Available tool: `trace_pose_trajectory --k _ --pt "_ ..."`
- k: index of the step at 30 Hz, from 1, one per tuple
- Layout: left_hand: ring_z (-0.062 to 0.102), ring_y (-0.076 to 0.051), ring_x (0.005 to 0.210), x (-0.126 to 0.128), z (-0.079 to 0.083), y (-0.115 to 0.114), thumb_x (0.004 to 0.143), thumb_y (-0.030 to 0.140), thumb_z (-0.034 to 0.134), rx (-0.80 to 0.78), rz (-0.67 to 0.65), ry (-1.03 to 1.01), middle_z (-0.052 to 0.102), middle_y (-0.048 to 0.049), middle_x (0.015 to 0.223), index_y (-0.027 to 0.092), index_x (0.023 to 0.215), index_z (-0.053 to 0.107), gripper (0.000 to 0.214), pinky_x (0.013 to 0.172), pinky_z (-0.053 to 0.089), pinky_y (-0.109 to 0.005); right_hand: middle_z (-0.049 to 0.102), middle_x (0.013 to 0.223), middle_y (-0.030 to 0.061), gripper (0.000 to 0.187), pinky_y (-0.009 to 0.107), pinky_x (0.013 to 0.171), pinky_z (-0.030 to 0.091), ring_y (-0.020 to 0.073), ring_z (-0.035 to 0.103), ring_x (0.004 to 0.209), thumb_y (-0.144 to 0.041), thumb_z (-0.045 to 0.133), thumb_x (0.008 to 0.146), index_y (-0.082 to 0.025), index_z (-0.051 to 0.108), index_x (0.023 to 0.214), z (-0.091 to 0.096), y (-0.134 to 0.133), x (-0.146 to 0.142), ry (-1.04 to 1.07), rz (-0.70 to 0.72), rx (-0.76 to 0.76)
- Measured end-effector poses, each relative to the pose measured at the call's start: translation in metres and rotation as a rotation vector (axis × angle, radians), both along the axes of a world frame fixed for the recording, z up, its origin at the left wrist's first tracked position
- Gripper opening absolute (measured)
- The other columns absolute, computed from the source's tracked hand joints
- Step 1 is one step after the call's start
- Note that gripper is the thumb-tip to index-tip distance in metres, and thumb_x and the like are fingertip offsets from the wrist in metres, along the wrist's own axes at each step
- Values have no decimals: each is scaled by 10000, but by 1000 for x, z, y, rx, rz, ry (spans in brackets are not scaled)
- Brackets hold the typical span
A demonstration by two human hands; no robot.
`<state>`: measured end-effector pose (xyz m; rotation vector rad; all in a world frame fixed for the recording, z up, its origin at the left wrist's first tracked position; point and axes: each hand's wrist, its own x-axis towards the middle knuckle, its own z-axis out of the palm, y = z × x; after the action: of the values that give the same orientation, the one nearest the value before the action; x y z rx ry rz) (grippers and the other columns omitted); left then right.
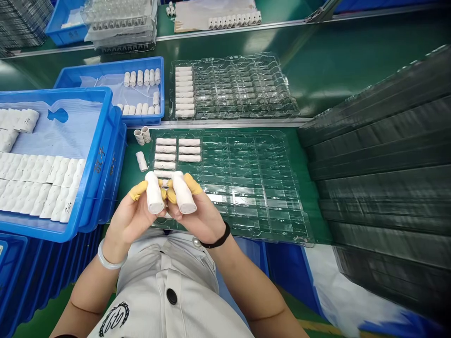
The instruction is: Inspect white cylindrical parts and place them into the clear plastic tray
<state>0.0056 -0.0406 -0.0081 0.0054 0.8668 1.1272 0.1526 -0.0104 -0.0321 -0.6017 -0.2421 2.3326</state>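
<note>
Head view: left hand (132, 218) clamped on a wavy white tube (154, 193), right hand (202, 216) clamped on a matching tube (184, 195). Both tubes matte, smooth, waisted, with rounded near ends; side by side, apart, tilted, held over the near left part of a clear plastic tray (243, 188). Yellow finger cots (138, 191) on thumbs and fingertips.

Tray is glossy, thin, moulded into slots; white pieces (165, 149) lie crosswise in its two left columns. Loose white pieces (141, 161) beside its left edge, two upright with hollow tops, one lying. Farther back, second clear tray (243, 87), leftmost column filled with white pieces.

Left: blue plastic bin (93, 162), stacked, lined with thin ribbed white sheet (88, 126), packed rows of wavy white tubes inside. Behind it, shallower blue bin (162, 89), short white cylinders (140, 78) standing in rows. Right: tall stack of dark ridged trays (380, 188), blurry. Work surface (322, 225) smooth green.
</note>
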Motion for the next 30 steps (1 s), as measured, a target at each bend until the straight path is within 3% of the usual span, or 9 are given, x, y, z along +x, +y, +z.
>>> trace_pose_trajectory --k 4,7,11,14,17,24,30 --pt "642 -174 706 0 -2 -3 873 259 614 160 -69 129 680 -75 809 117 1022 708 227 677 569 -292 640 620 4 368 257 610 537 120 588 539 -519 649 885 -154 648 832 7 -4 4 -104 -67 189" --pt "578 -144 636 1 -4 -4 910 326 596 221 -114 161 637 -66 740 112 1015 712 265 629 526 -259 568 499 -14 380 278 643 521 122 534 482 -523 586 918 -156 661 852 10 -5 7 -125 -21 276" --pt "499 -104 553 3 -9 -3 934 414 606 233 -91 188 590 -49 679 95 947 710 336 504 440 -202 599 619 1 459 258 529 438 125 501 501 -584 496 950 -163 665 1023 14 -3 5 -159 4 204" --pt "540 -116 566 4 -11 -1 954 439 580 185 -44 221 600 -54 669 94 878 701 373 558 495 -222 595 690 14 431 264 579 463 129 510 580 -542 514 947 -150 680 1017 16 -1 3 -148 -38 105" --pt "606 -145 637 6 -9 1 990 387 519 141 11 250 653 -74 745 104 930 703 343 647 549 -269 597 720 23 349 262 611 476 127 519 617 -475 555 922 -150 683 934 15 -1 2 -125 -54 65" --pt "616 -145 664 5 -4 2 990 349 504 120 29 234 682 -76 842 122 1102 699 319 731 568 -313 621 707 42 343 295 630 492 151 560 623 -467 495 923 -172 645 834 9 0 4 -147 -27 154" --pt "562 -129 634 6 -8 1 948 360 590 134 41 274 614 -47 729 98 1005 707 293 629 517 -257 643 665 29 337 278 548 482 140 555 555 -514 646 819 -179 620 790 2 0 2 -186 -74 189"
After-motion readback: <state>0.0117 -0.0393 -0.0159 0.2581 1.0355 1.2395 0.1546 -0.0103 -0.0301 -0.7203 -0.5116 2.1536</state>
